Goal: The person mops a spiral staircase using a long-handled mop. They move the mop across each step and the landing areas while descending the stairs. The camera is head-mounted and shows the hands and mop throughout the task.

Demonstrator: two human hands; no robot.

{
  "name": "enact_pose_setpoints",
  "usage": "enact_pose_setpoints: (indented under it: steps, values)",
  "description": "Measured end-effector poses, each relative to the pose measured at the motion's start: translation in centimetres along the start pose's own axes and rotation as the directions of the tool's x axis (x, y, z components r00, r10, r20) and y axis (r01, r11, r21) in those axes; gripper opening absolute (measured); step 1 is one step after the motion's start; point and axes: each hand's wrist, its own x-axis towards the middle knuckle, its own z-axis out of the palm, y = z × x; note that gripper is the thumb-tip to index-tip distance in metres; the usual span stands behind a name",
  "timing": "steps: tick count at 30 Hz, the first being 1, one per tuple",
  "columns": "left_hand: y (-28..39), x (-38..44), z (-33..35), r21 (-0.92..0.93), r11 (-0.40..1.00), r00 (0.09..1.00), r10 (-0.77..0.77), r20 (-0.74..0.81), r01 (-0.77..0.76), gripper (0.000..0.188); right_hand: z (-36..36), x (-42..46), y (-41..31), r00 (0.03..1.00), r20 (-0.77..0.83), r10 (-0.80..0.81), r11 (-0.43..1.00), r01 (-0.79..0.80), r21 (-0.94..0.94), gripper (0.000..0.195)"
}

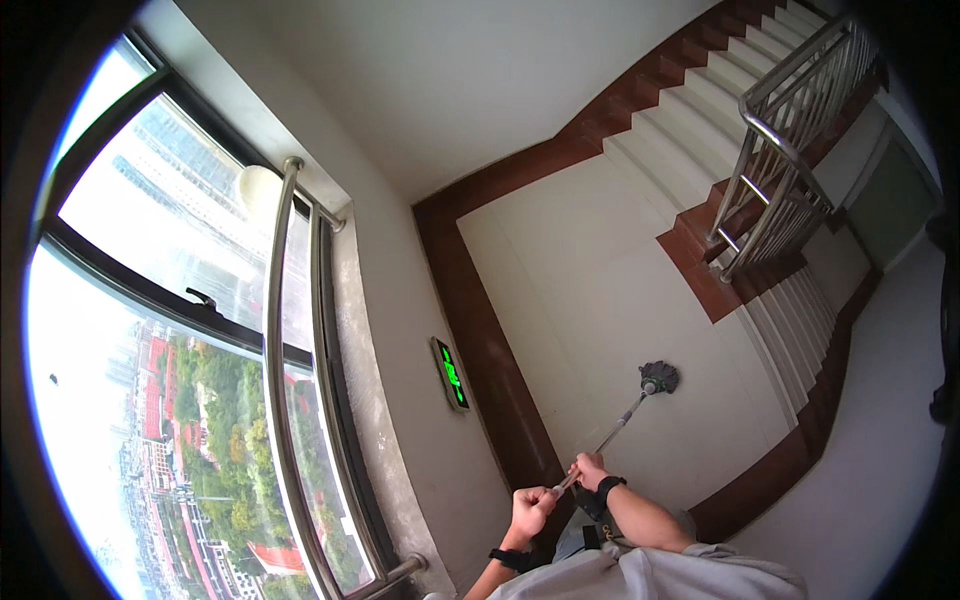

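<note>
Both my hands grip the metal handle [618,427] of a mop. My left hand [532,511] is closed around the handle's upper end, close to my body. A little farther down the handle, my right hand [589,471] is wrapped around it. Dark bands circle both wrists. The mop's dark grey head [660,377] rests on the pale landing floor [585,300], out in front of me and to the right. Its strands are bunched together.
A window [187,225] with metal guard rails [275,315] fills the left side. Beside it, a lit green sign [450,373] is mounted low on the wall. Stairs rise [690,124] at upper right and others descend [787,337] at right, with a metal railing [780,142] between them.
</note>
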Motion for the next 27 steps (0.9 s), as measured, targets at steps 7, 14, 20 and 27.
enact_pose_setpoints:
  steps: [7,14,20,27]
  values:
    - [3.0,-4.7,1.3,0.177,0.984,0.964,0.044,-0.263,0.003,0.038,2.0,-4.7,0.3,0.996,0.064,0.068,0.996,-0.063,-0.069,0.014]
    - [6.7,-11.3,6.9,0.320,0.941,0.833,0.090,-0.546,0.108,0.038,4.1,-8.0,5.1,0.793,0.472,0.385,0.904,-0.221,-0.367,0.009]
    - [3.9,-8.4,18.7,0.780,0.606,0.954,0.298,-0.042,-0.156,0.022,-4.1,-10.0,-1.1,0.694,0.608,0.387,0.791,0.089,-0.605,0.031]
    - [4.1,-1.6,33.8,0.485,0.722,0.841,0.255,0.477,-0.494,0.023,-24.6,-16.6,-12.8,0.605,0.719,-0.341,0.919,0.377,0.119,0.024]
